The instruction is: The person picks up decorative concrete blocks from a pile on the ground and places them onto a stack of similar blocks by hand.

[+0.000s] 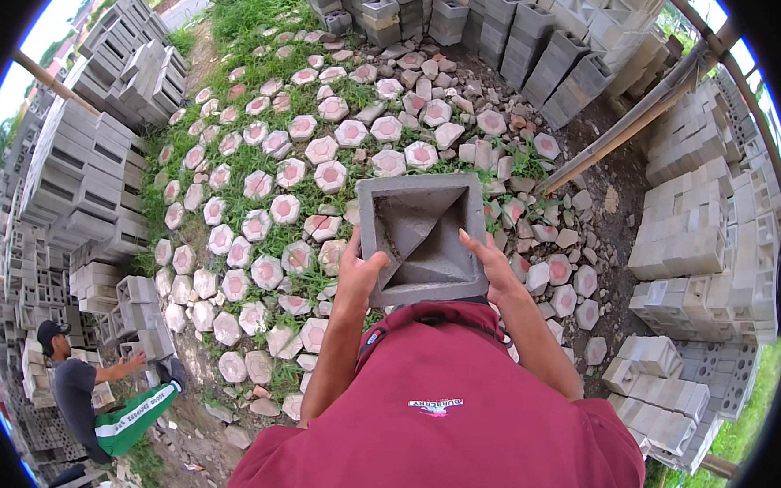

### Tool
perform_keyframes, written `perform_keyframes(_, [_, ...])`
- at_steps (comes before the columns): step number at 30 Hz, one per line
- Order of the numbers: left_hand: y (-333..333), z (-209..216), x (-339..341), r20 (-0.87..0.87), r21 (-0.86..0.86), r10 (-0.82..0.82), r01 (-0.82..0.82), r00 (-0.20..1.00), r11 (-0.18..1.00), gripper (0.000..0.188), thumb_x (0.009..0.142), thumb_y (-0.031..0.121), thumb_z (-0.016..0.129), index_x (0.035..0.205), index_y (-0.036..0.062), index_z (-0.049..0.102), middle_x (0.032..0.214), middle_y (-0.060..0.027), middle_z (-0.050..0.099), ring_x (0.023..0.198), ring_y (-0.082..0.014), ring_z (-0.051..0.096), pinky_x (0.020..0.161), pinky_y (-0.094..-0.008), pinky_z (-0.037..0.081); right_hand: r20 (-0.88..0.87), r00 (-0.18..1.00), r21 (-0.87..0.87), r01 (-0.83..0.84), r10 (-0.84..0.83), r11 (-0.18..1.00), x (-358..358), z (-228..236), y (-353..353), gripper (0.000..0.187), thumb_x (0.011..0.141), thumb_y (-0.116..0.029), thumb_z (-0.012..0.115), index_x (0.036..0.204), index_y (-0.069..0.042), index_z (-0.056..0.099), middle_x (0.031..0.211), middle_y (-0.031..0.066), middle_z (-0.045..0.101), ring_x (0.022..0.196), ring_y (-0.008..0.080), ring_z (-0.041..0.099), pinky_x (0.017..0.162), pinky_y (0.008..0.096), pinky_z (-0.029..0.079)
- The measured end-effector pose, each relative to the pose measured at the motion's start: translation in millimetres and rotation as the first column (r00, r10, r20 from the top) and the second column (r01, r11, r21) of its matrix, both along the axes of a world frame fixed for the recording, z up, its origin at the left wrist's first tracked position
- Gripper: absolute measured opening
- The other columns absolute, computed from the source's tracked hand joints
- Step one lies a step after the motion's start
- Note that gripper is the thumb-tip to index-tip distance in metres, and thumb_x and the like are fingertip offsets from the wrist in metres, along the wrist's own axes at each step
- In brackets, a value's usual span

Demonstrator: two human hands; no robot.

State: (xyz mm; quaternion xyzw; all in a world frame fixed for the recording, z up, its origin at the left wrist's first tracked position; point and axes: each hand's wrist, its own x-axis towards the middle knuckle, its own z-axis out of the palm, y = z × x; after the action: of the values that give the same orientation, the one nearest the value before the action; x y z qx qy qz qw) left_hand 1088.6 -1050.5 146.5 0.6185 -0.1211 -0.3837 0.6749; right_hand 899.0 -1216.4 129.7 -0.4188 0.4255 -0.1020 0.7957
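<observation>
Held in front of my body is a square grey concrete vent block (433, 268), its hollow face turned up and crossed inside by slanting ridges. My left hand (362, 272) is closed on the block's left side, thumb over the rim. On the opposite side, my right hand (492, 265) grips the edge, its thumb also resting on the rim. The fingers under the block are hidden.
Hexagonal pavers (329, 176) with reddish centres spread over grass and rubble. Stacked concrete blocks (89, 175) line the left, more blocks (683, 228) the right. A wooden pole (621, 137) slants at the right. At lower left, a person (74, 382) reaches toward blocks.
</observation>
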Motion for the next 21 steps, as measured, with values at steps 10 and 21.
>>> perform_keyframes(10, [-154,-20,97,-0.001,0.016,0.035,-0.035,0.999,0.999,0.053,0.071,0.0,0.058,0.123,-0.0021,0.053,0.09,-0.0051,0.061,0.077,-0.0135,0.056,0.07,-0.0263,0.046,0.097,0.991,0.054,0.087,-0.092,0.995,111,1,-150,0.093,0.077,-0.028,0.078,0.145,0.001,0.021,0.13,0.0197,0.048,0.116,0.0283,0.053,0.092,0.0408,0.049])
perform_keyframes(21, [-344,-12,209,-0.02,0.041,0.096,-0.095,0.995,0.995,0.039,0.07,0.005,0.059,0.109,-0.0014,0.059,0.086,-0.0061,0.061,0.075,-0.0151,0.056,0.069,-0.0271,0.046,0.05,0.999,-0.031,-0.011,0.012,0.999,231,4,-357,0.077,0.078,-0.019,0.071,0.142,-0.002,0.032,0.12,0.0137,0.056,0.104,0.0236,0.06,0.088,0.0379,0.052])
